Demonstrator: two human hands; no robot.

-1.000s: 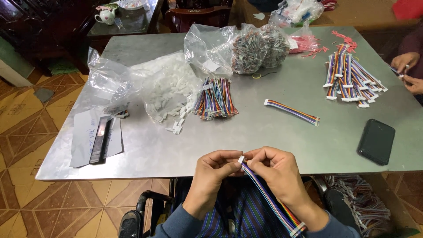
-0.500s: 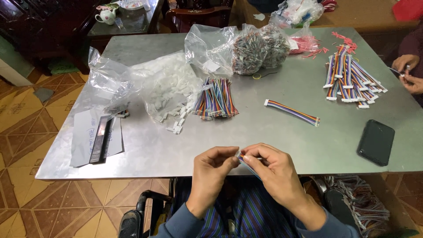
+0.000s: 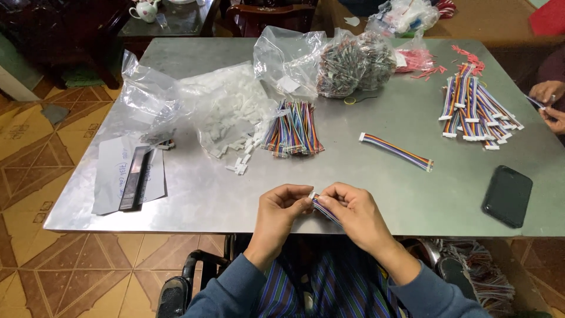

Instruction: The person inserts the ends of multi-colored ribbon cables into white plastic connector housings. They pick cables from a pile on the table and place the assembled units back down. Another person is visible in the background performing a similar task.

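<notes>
At the table's near edge my left hand (image 3: 283, 206) and my right hand (image 3: 352, 207) meet. Both pinch one end of a short rainbow ribbon cable (image 3: 323, 208), where a small white connector shows between the fingertips. The cable runs back under my right hand and is mostly hidden. A heap of the same coloured cables (image 3: 292, 129) lies beyond my hands. To its left an open plastic bag of small white connectors (image 3: 226, 109) spills a few onto the metal table (image 3: 194, 194). One finished cable (image 3: 395, 151) lies alone to the right.
A black phone (image 3: 507, 195) lies at the right. A pile of finished cables (image 3: 475, 109) sits far right, by another person's hands (image 3: 548, 101). Bags of wire parts (image 3: 351, 62) stand at the back. Paper with a dark strip (image 3: 130, 176) is on the left.
The long stretch of cable that hung over my right wrist a second ago is now out of sight under my right hand. Both hands stay together at the table edge.
</notes>
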